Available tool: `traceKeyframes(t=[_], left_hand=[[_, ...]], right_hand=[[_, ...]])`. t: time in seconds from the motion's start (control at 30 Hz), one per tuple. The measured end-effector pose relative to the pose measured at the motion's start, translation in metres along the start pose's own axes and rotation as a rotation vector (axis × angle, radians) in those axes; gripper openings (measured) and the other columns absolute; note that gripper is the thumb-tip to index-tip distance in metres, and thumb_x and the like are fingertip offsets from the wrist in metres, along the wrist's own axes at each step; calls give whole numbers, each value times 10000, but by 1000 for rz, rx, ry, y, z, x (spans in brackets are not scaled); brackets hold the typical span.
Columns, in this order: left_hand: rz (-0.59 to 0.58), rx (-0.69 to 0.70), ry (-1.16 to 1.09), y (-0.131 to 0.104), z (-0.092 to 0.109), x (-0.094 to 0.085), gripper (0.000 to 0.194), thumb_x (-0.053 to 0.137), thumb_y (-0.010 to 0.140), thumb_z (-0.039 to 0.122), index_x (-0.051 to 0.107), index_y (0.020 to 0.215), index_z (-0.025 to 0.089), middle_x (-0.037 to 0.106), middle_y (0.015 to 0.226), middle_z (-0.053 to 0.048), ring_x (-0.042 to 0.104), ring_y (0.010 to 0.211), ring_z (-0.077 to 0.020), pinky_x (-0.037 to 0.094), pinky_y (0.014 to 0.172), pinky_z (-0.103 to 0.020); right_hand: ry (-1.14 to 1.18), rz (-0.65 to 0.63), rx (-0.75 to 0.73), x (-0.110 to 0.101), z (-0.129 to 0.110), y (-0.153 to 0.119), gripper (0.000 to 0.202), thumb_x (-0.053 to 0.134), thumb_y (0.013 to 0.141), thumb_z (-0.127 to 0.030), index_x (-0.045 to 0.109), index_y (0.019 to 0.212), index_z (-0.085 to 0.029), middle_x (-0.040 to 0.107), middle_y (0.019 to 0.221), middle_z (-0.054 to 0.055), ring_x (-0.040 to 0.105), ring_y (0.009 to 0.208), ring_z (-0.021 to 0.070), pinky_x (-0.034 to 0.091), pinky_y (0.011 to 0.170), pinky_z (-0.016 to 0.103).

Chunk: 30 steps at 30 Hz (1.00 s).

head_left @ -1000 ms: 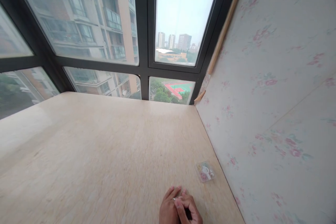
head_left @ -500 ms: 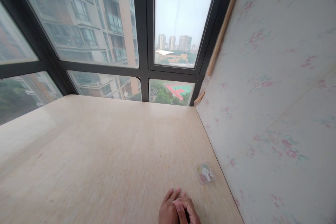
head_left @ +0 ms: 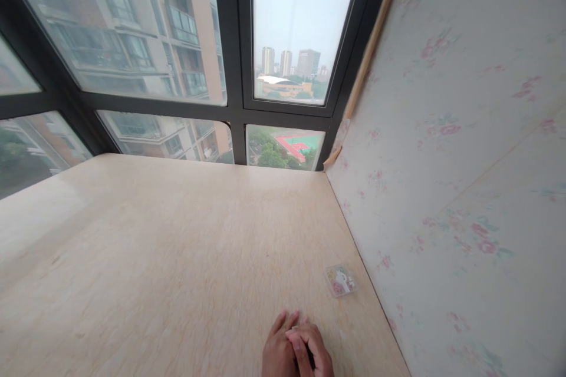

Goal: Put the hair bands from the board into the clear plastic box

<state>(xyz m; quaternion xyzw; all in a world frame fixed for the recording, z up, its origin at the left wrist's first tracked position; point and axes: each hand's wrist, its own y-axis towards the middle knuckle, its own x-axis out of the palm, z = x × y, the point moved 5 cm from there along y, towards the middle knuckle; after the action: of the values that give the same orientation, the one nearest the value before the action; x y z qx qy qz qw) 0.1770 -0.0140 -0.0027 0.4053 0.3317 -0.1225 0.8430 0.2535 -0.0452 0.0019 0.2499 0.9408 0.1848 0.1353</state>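
One small transparent box (head_left: 343,291), square, with yellow, pink and white pieces inside; it rests on the window sill (head_left: 177,247), a flowered wall (head_left: 469,188) near its right side. Judged light, stiff, smooth enough to slide, its thin plastic liable to crack; best taken, in my estimate, by two opposite side walls. My left grip (head_left: 277,353), one: palm down, to the near left of the box and apart from it, fingers outstretched and slightly parted. My right grip (head_left: 313,350), one: nearer me than the box, bent over the left and touching its fingers, thumb and fingertips drawn together; whether they pinch anything small I cannot tell.
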Motion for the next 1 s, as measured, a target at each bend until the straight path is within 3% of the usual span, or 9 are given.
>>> traceKeyframes(t=[0.1,0.2,0.27,0.43,0.53,0.67,0.77,0.87,1.0], left_hand=[[-77,-72,-32,5,6,-8,438,424,805,116,655,1159,228,709,1066,-61,645,1052,-227,540,923,-421],[-144,-115,-86,9,11,-14,398,444,815,101,679,1107,237,707,1070,-62,618,1099,-247,507,955,-491],[-160,-131,-106,9,11,-15,356,466,836,111,685,1084,243,700,1090,-59,609,1114,-254,489,966,-524],[-193,-85,-46,7,9,-14,321,501,865,132,657,1128,229,651,1195,-52,590,1142,-247,497,964,-506],[-213,-45,-15,6,7,-13,316,490,888,154,638,1159,224,633,1224,-46,578,1158,-245,498,965,-499],[-212,-9,-26,6,6,-12,326,501,895,181,616,1196,230,616,1250,-49,565,1174,-254,484,978,-496],[-215,-12,-47,5,6,-13,330,505,893,182,610,1202,231,612,1257,-52,558,1181,-257,468,992,-500],[-226,-24,-52,4,8,-14,347,501,892,177,598,1221,227,602,1271,-60,547,1195,-254,449,1010,-495],[-246,-25,-54,2,10,-15,373,505,886,183,579,1250,222,584,1294,-72,531,1214,-252,432,1028,-486]], right_hand=[[-55,-230,-27,-9,-18,15,173,523,914,-247,683,849,-256,696,797,17,643,795,185,505,800,328],[-154,-403,-169,-24,-31,31,176,559,882,-145,689,926,-256,709,864,18,640,844,188,510,816,359],[-243,-388,-235,-40,-33,44,176,584,870,-135,689,943,-256,709,886,22,639,857,195,519,803,375],[-426,-209,-307,-83,-25,81,147,606,883,-217,659,1020,-237,694,916,50,632,939,221,513,865,430],[-558,-248,-288,-96,-15,95,388,660,852,-279,548,1222,-242,642,1107,86,572,1093,247,479,948,465],[-685,-312,-226,-104,0,102,754,725,790,-319,318,1423,-275,499,1334,120,444,1263,281,407,1042,510],[-728,-331,-186,-106,10,105,912,744,767,-341,180,1481,-281,391,1436,128,336,1348,287,352,1088,518],[-750,-341,-167,-104,16,111,909,731,777,-355,172,1488,-262,347,1471,129,283,1378,279,317,1112,505],[-765,-328,-133,-99,23,115,783,693,813,-354,266,1458,-236,424,1410,141,352,1340,267,339,1103,479]])
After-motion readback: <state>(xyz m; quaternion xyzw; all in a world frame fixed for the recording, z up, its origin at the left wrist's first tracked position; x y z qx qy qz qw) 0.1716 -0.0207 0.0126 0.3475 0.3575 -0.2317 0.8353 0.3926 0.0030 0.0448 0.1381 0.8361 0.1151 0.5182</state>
